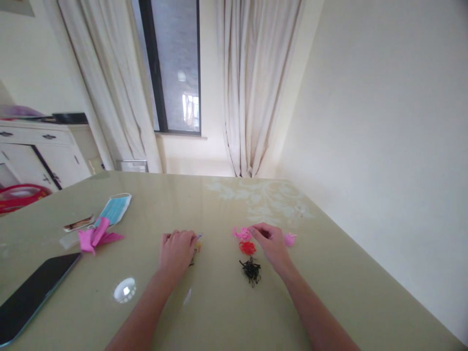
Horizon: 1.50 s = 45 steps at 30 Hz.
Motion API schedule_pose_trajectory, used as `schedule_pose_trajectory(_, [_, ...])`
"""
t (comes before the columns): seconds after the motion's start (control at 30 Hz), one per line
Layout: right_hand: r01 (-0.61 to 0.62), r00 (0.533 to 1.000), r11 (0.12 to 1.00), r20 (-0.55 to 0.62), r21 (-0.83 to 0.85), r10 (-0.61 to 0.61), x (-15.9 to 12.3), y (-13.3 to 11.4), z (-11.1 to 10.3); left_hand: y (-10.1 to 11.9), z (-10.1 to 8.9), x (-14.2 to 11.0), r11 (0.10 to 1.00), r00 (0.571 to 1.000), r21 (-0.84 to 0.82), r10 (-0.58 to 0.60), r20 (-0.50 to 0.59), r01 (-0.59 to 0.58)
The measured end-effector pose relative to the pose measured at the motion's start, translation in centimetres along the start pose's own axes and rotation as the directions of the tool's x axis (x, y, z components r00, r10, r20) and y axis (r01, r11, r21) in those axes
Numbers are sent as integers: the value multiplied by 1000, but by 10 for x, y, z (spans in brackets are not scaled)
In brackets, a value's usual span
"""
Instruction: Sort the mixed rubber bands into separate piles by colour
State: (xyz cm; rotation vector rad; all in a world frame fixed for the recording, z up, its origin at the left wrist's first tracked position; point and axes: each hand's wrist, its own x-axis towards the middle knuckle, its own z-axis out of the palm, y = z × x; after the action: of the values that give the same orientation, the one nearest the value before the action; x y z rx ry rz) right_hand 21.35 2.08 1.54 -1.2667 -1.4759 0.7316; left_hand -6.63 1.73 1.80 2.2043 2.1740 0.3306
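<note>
My left hand (178,251) rests on the table with its fingers curled downward, and its fingertips are mostly hidden. Beside it lie a few small elastic bands (198,247), yellowish and dark, and a purplish bit (199,237) shows at the fingertips. My right hand (269,241) has thumb and forefinger pinched together at the edge of a pile of pink elastic bands (243,234); whatever is between them is too small to see. Just nearer sit a red pile (247,248) and a black pile (251,271) of bands. Partly behind the right hand is a lilac-pink pile (290,239).
At the left lie a phone (34,295), a bright pink piece of folded material (95,237), a blue face mask (115,209) and a narrow brownish packet (78,223). The glossy table (175,195) meets a white wall (383,122) on the right.
</note>
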Motion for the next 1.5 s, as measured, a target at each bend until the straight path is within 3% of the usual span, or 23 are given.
schedule_pose_trajectory(0.23, [38,999,933,-5,-357,-43,13,20,18,-3,-2,3,997,1000,-66,-25,-12,24])
schedule_pose_trajectory(0.53, [98,995,901,20,-423,-99,8,19,21,-7,2,7,978,997,-201,-71,-34,63])
schedule_pose_trajectory(0.8, [265,963,886,160,-382,-219,-10,-1,30,-6,-2,4,979,993,-202,-58,-106,36])
schedule_pose_trajectory(0.93, [297,953,879,171,-373,-250,-14,-4,35,-2,1,4,923,993,-383,-59,-100,16])
schedule_pose_trajectory(1.1, [288,951,899,214,-331,-225,-18,-5,38,13,6,2,770,995,-633,26,-101,-84])
schedule_pose_trajectory(1.27, [158,973,979,192,-132,-131,-21,-9,44,35,9,-9,662,975,-719,195,-110,-214])
schedule_pose_trajectory(1.5, [-4,966,991,258,137,-31,-17,-11,42,48,13,-22,697,935,-632,324,-142,-338])
